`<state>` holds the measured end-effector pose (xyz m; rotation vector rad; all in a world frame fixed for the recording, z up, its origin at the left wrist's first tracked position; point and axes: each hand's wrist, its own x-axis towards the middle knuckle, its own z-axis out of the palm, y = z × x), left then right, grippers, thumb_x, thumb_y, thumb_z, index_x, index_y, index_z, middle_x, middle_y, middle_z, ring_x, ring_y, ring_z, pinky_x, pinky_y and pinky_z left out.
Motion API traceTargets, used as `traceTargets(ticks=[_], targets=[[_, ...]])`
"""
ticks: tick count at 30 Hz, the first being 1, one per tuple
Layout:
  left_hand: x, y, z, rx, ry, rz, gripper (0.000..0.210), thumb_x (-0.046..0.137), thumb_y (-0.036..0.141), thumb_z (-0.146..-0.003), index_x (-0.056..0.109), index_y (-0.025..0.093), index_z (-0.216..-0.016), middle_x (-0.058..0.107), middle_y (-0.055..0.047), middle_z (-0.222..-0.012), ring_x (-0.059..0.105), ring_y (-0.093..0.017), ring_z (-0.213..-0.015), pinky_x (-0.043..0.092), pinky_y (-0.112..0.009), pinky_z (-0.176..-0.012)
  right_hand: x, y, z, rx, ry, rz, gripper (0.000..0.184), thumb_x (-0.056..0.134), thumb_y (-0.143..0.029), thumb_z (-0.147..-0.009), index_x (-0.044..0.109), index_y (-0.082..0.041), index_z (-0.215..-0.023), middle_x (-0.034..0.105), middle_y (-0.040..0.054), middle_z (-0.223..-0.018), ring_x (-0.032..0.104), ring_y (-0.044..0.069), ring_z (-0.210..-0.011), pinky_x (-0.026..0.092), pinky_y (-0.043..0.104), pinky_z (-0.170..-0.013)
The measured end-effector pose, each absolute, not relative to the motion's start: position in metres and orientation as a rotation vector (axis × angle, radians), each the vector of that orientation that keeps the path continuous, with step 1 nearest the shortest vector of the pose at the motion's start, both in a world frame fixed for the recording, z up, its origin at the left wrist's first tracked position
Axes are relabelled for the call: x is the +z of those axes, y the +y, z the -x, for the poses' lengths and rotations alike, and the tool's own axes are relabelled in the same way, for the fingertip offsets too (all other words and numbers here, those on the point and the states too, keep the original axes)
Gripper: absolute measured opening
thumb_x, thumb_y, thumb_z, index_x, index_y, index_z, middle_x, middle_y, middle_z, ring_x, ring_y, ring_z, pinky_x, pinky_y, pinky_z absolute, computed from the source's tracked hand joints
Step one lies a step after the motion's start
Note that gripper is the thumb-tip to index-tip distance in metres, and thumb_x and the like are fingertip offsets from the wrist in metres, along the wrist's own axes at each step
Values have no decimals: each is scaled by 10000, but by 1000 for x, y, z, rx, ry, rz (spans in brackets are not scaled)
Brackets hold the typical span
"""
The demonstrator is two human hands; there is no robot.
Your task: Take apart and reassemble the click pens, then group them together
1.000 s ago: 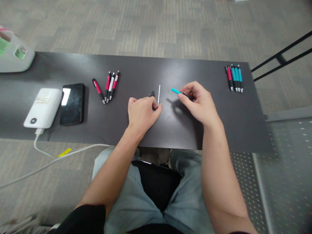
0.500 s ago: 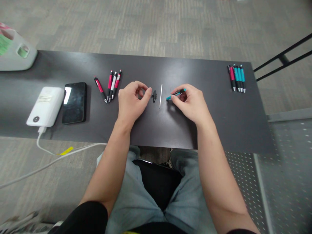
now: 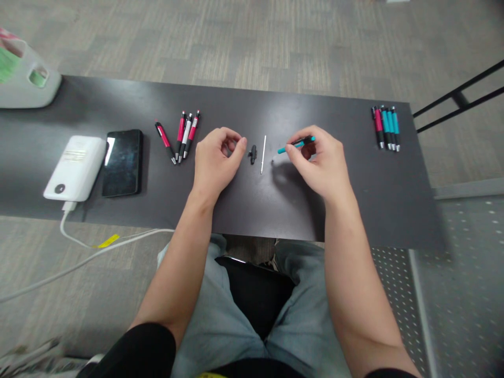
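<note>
My right hand [image 3: 321, 157] pinches a turquoise and black pen barrel [image 3: 299, 144] between thumb and fingers, tilted above the dark table. Under its tip there is a small, pale blurred piece [image 3: 273, 159] that I cannot make out. A thin silvery pen refill [image 3: 263, 155] lies between my hands. Just left of it are small black pen parts [image 3: 253, 154], close to my left thumb. My left hand [image 3: 219, 163] rests by them with fingers curled and the thumb against the index finger. Nothing shows in its grasp.
Several red and white pens [image 3: 183, 137] lie to the left, and a row of turquoise and red pens [image 3: 386, 128] at the far right. Farther left are a black phone [image 3: 123, 164], a white power bank [image 3: 74, 168] with a cable, and a whitish container [image 3: 31, 79].
My right hand has lifted and shifted right with the pen barrel, away from the refill. A small pale piece now shows below the barrel. My left hand keeps its curled pose.
</note>
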<state>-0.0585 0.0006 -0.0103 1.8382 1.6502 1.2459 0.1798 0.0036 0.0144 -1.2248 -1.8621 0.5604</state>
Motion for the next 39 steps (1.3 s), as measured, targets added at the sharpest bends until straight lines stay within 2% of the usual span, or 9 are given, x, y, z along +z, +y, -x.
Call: traceTargets(ticks=[8, 15, 20, 25, 28, 31, 35, 39], targets=[[-11, 4, 70, 1051, 1624, -1872, 78, 698, 318, -885, 720, 285, -952, 681, -16, -904, 598, -209, -727, 507, -389, -733, 3, 9, -210, 463, -1944, 1325, 204, 707, -226, -857, 701, -381, -988, 752, 17, -966, 706, 333, -930, 541, 550, -879], [-13, 4, 69, 993, 1612, -1895, 217, 667, 196, -796, 739, 296, -976, 696, -13, -902, 614, -222, -742, 514, -399, -769, 5, 6, -212, 354, -2188, 1442, 206, 705, -202, -845, 750, -386, -928, 742, 42, -1060, 637, 386, -1066, 450, 641, -959], [-15, 5, 69, 988, 1616, -1924, 198, 674, 204, -795, 747, 295, -956, 714, -23, -899, 619, -232, -738, 500, -401, -758, 4, 7, -208, 468, -2185, 1369, 244, 686, -201, -878, 774, -418, -949, 698, 29, -1237, 582, 397, -1197, 423, 673, -1033], [-14, 5, 68, 965, 1622, -1931, 183, 675, 205, -794, 742, 298, -936, 720, -24, -893, 623, -238, -743, 496, -399, -759, 7, 8, -204, 642, -2122, 1323, 265, 684, -178, -862, 780, -415, -931, 679, 11, -1300, 620, 373, -1236, 502, 651, -1007], [-14, 5, 69, 955, 1615, -1931, 175, 677, 211, -799, 740, 295, -940, 719, -26, -897, 626, -241, -749, 494, -403, -761, 9, 6, -203, 649, -2073, 1324, 263, 691, -157, -831, 774, -395, -906, 685, 24, -1283, 635, 371, -1230, 548, 618, -956], [-13, 5, 69, 955, 1610, -1931, 192, 672, 201, -796, 742, 290, -951, 714, -24, -899, 628, -237, -753, 495, -402, -768, 9, 4, -205, 583, -2020, 1328, 248, 712, -180, -825, 759, -376, -970, 682, 67, -1211, 663, 363, -1151, 555, 594, -953], [-13, 4, 69, 957, 1603, -1936, 225, 680, 176, -776, 743, 290, -959, 712, -23, -913, 624, -238, -767, 491, -402, -753, 5, 2, -208, 591, -1960, 1372, 323, 851, -348, -783, 722, -358, -1078, 644, 101, -1206, 683, 347, -973, 577, 584, -895], [-11, 3, 68, 955, 1540, -1961, 218, 697, 191, -797, 734, 305, -979, 705, -27, -953, 630, -242, -781, 491, -412, -780, 1, 1, -207, 644, -2005, 1351, 442, 917, -452, -720, 707, -361, -1098, 641, 98, -1194, 677, 352, -1003, 584, 574, -904]])
